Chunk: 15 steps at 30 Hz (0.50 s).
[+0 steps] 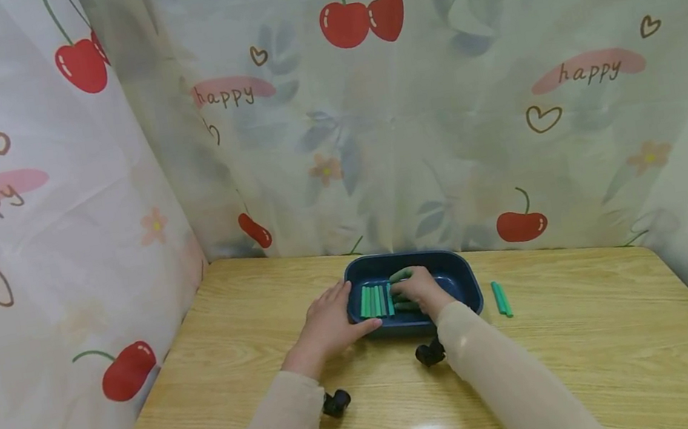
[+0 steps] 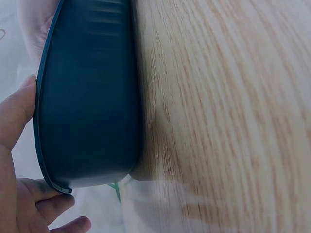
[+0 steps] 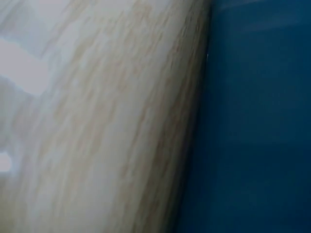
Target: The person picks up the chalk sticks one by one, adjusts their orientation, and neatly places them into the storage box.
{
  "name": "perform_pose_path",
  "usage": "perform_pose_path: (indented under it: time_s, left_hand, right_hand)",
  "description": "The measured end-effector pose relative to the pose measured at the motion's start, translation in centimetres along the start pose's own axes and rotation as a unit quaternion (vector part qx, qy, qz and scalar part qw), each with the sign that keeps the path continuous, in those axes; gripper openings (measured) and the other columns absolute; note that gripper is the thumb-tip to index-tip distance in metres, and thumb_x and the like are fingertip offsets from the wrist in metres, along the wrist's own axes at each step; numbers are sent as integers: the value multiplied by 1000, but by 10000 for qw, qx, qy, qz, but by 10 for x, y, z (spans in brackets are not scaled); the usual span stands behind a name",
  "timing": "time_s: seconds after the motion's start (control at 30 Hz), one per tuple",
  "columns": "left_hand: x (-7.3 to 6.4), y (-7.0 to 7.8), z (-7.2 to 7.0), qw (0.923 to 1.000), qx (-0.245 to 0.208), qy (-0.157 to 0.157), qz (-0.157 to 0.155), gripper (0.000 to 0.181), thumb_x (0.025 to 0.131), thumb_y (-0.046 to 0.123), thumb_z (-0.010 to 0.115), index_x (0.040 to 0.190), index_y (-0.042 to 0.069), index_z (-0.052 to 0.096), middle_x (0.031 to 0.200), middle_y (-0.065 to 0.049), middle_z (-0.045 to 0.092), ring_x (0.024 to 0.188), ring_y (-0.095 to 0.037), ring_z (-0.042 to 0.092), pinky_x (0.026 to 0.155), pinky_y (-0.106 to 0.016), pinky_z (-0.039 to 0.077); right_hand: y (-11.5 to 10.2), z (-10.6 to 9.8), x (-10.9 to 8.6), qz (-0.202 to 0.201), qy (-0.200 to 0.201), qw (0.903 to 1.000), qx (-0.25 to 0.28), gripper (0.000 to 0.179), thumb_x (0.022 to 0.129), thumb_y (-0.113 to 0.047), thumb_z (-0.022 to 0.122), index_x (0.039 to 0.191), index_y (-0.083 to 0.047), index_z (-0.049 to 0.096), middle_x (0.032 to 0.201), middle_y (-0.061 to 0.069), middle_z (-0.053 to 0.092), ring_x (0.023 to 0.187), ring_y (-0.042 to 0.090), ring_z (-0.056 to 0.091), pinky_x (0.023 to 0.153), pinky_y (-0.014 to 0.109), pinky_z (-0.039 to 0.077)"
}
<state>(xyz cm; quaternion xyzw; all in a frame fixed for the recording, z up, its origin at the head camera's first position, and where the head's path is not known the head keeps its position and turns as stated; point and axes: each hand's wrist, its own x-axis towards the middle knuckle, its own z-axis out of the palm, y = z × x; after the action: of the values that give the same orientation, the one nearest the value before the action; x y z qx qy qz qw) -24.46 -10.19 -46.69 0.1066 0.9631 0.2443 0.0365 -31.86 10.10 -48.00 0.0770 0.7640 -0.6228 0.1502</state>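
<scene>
A dark blue tray with rounded corners stands on the wooden table. Inside its left half, several short green sticks lie side by side in a row. My left hand rests against the tray's left end, its thumb along the near rim; in the left wrist view, the thumb and fingers spread along the outside of the rim. My right hand reaches into the tray from the near right. Its bent fingers pinch one green stick just right of the row. The right wrist view is blurred and shows no fingers.
Two more green sticks lie on the table right of the tray. A printed curtain hangs close behind the tray and along both sides. Black wrist cameras sit beneath the sleeves. Pale wood extends to the right.
</scene>
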Motion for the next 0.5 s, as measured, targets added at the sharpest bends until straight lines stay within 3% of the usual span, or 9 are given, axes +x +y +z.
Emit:
perform_pose_path:
  time_s: [0.5]
  left_hand:
    - [-1, 2, -1, 10000, -39, -2, 25, 103, 85, 68, 65, 159, 7, 27, 164, -10, 26, 150, -31, 23, 120, -53, 16]
  right_hand:
    - [-6, -8, -7, -61, 68, 9999, -113, 31, 92, 0, 64, 122, 5, 63, 101, 16, 66, 76, 21, 66, 73, 38, 60]
